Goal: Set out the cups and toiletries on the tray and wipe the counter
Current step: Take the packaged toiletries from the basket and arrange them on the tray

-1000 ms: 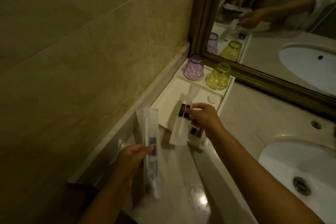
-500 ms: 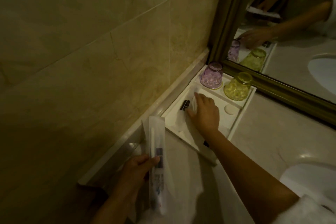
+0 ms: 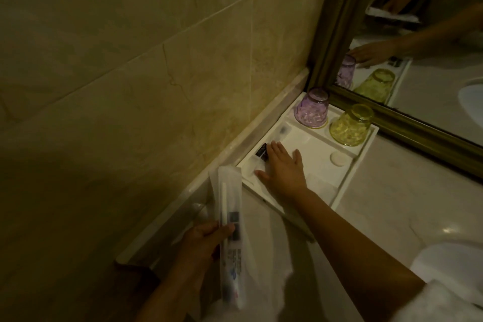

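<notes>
A white tray (image 3: pixel 347 178) lies in the counter's corner by the wall and mirror. At its far end a purple cup (image 3: pixel 311 108) and a yellow cup (image 3: pixel 351 125) stand upside down. A clear-wrapped toothbrush packet (image 3: pixel 271 142) lies along the tray's wall side. My right hand (image 3: pixel 283 168) rests flat on it, fingers spread. A small round white soap (image 3: pixel 338 158) sits in a tray recess. My left hand (image 3: pixel 201 243) holds a second wrapped toothbrush packet (image 3: pixel 230 219) above the counter's near left part.
A tiled wall runs along the left. A gold-framed mirror (image 3: pixel 407 123) stands behind the tray. The marble counter (image 3: pixel 392 206) stretches right toward a white sink basin (image 3: pixel 449 261) at the lower right. A white cloth lies at the bottom edge.
My right hand carried its toothbrush packet onto the tray's wall side, laid it down, and now presses flat on it. My left hand kept its packet. The view shifted left.
</notes>
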Tool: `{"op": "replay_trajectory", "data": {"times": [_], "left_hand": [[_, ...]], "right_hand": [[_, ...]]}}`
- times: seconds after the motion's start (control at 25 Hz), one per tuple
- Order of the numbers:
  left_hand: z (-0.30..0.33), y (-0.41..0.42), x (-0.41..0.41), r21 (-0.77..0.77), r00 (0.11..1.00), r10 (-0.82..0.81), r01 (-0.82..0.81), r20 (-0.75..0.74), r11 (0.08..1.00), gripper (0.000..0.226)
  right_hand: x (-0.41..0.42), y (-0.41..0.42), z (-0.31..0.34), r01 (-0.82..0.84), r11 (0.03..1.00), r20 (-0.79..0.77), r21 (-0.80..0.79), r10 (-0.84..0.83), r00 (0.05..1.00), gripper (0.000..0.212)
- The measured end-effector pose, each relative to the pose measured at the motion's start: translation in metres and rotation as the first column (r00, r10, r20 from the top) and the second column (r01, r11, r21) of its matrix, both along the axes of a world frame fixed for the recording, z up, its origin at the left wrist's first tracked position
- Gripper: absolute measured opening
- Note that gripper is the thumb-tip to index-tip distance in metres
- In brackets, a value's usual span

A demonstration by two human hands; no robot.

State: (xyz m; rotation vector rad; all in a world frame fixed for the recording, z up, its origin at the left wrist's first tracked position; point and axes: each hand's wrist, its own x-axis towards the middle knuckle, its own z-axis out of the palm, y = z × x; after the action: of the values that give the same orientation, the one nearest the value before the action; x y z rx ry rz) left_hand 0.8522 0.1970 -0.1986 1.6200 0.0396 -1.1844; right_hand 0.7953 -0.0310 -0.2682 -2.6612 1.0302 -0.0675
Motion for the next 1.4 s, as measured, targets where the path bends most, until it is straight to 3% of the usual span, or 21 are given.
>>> {"op": "replay_trajectory", "data": {"times": [0.12,0.24,0.32,0.4,0.44,0.56,0.76,0.92,1.04,1.12,1.24,1.32,1.4], "left_hand": [[0.002,-0.002,-0.002,0.004,1.0,0.008,-0.008,0.007,1.0,0.009],[0.003,-0.007,-0.002,-0.006,1.0,-0.024,0.024,0.007,1.0,0.013],[0.003,-0.014,-0.002,-0.022,0.999,-0.053,0.053,0.009,0.998,0.014],[0.005,-0.021,-0.003,-0.066,0.994,-0.103,0.105,0.034,0.992,0.012],[0.005,-0.024,-0.004,-0.119,0.99,-0.136,0.141,0.048,0.983,0.012],[0.006,-0.031,-0.007,-0.226,0.978,-0.208,0.208,0.024,0.952,0.016],[0.007,-0.035,-0.01,-0.197,0.966,-0.257,0.254,0.012,0.947,0.011],[0.007,-0.045,-0.004,0.01,0.963,-0.175,0.177,0.204,0.984,0.019],[0.012,-0.061,0.004,0.117,0.917,-0.209,0.179,0.34,0.977,0.015],[0.018,-0.08,0.008,0.105,0.816,-0.299,0.285,0.495,0.953,0.019],[0.021,-0.125,0.013,0.169,0.541,-0.363,0.376,0.759,0.911,0.021],[0.016,-0.157,0.017,0.237,0.368,-0.394,0.404,0.842,0.884,0.03],[0.007,-0.181,0.017,0.378,0.19,-0.483,0.41,0.855,0.83,0.017]], "right_hand": [[-0.002,0.007,0.018,0.046,0.997,0.006,0.061,-0.046,0.999,0.076],[-0.032,0.034,0.044,0.113,0.973,0.333,0.199,-0.176,0.926,0.049],[-0.055,0.059,0.061,0.022,0.843,0.394,0.537,-0.274,0.877,0.017],[-0.07,0.08,0.076,-0.052,0.618,0.278,0.784,-0.275,0.92,0.005],[-0.074,0.085,0.079,-0.052,0.575,0.243,0.817,-0.261,0.934,0.008],[-0.081,0.088,0.085,0.002,0.584,0.246,0.811,-0.344,0.906,0.011],[-0.092,0.082,0.087,0.031,0.486,0.235,0.873,-0.477,0.847,0.009],[-0.097,0.079,0.085,0.068,0.407,0.234,0.911,-0.646,0.726,0.008],[-0.103,0.073,0.084,0.091,0.376,0.236,0.922,-0.732,0.639,0.007],[-0.109,0.068,0.084,0.091,0.373,0.249,0.923,-0.761,0.599,0.004],[-0.121,0.061,0.083,0.099,0.396,0.277,0.913,-0.779,0.563,0.002],[-0.128,0.056,0.083,0.108,0.401,0.288,0.91,-0.796,0.532,0.002],[-0.134,0.051,0.083,0.112,0.4,0.295,0.909,-0.812,0.503,0.005]]}}
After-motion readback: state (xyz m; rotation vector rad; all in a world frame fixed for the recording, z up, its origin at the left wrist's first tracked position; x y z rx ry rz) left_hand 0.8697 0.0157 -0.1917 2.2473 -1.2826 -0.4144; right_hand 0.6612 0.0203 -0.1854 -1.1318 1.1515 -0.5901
